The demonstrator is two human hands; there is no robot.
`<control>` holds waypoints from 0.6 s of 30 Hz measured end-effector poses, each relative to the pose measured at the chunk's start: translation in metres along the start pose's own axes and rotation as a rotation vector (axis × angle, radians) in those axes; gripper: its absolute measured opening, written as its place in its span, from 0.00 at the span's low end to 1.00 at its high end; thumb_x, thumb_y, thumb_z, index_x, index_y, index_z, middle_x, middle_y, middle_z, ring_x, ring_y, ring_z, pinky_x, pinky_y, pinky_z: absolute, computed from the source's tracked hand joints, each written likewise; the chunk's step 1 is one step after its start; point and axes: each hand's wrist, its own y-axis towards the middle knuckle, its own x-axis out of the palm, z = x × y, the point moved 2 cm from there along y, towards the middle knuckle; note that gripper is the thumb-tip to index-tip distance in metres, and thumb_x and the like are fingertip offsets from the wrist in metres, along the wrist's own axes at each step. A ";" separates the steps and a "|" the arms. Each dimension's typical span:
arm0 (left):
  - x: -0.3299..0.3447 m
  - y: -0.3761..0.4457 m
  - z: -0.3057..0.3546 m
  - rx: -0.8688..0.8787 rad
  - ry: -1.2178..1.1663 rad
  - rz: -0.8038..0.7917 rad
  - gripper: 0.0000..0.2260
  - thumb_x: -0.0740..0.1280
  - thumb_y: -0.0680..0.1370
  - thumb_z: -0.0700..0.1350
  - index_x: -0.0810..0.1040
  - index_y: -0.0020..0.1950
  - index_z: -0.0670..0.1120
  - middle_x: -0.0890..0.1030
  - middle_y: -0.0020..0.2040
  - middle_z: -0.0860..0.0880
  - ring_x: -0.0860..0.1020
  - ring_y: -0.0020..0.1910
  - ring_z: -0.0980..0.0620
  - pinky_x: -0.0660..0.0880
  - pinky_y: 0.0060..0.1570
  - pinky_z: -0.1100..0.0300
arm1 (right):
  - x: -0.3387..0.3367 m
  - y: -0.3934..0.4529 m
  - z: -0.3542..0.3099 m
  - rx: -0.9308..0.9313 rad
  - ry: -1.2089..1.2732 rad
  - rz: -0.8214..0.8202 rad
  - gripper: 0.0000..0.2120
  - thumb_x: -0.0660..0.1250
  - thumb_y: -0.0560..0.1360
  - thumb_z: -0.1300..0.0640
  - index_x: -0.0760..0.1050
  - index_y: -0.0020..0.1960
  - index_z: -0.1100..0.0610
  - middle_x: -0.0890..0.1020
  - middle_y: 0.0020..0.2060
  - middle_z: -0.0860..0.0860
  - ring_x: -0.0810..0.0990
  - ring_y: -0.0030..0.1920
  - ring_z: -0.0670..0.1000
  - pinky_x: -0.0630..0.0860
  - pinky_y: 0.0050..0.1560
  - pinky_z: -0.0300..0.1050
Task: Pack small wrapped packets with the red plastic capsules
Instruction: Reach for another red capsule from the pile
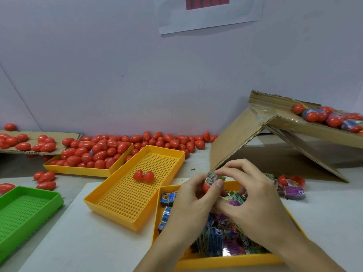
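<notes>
We are holding a red capsule half (206,187) in our left hand (193,201), its fingers curled around the shell and the thumb pressing at its rim. Our right hand (253,199) is pinching a folded wrapped packet (213,176) between its fingertips and holding it at the mouth of that half, so the packet is sticking up out of the red shell. Both hands are touching each other around the capsule.

Directly beneath the grip we are seeing a yellow tray (225,262) filled with more packets (214,238), blue, purple and green ones lying in a loose heap. Just to the left of the grip, an empty-looking perforated yellow tray (110,193) is holding one open capsule (143,176), its two halves lying side by side. Farther left and beyond the grip, a third yellow tray (78,170) is heaped with closed red capsules (98,152), and more are lying scattered along the wall. A green tray (23,209) is sitting well to the left. To the right of the grip, a packet and an open capsule (292,185) are lying on the table, with a tilted cardboard box (284,122) beyond them carrying further capsules.
</notes>
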 end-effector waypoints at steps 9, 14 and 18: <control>0.001 0.000 0.001 -0.021 0.026 0.015 0.17 0.67 0.78 0.52 0.79 0.49 0.37 0.82 0.39 0.39 0.83 0.37 0.41 0.80 0.43 0.37 | -0.002 0.000 0.000 0.000 -0.038 -0.029 0.21 0.75 0.69 0.51 0.81 0.61 0.52 0.79 0.54 0.41 0.79 0.54 0.43 0.74 0.48 0.33; -0.001 0.001 -0.001 0.007 -0.003 0.029 0.14 0.68 0.76 0.54 0.82 0.54 0.46 0.85 0.42 0.45 0.85 0.41 0.48 0.83 0.41 0.51 | -0.002 0.001 0.000 -0.007 0.002 -0.027 0.20 0.77 0.70 0.54 0.81 0.61 0.51 0.80 0.53 0.40 0.78 0.54 0.42 0.72 0.48 0.28; -0.003 0.002 -0.001 0.023 -0.055 0.025 0.10 0.67 0.79 0.49 0.84 0.56 0.48 0.86 0.44 0.47 0.85 0.45 0.49 0.81 0.41 0.59 | -0.003 0.002 0.000 -0.026 0.043 -0.036 0.20 0.77 0.70 0.53 0.81 0.61 0.51 0.80 0.52 0.40 0.78 0.55 0.41 0.71 0.50 0.27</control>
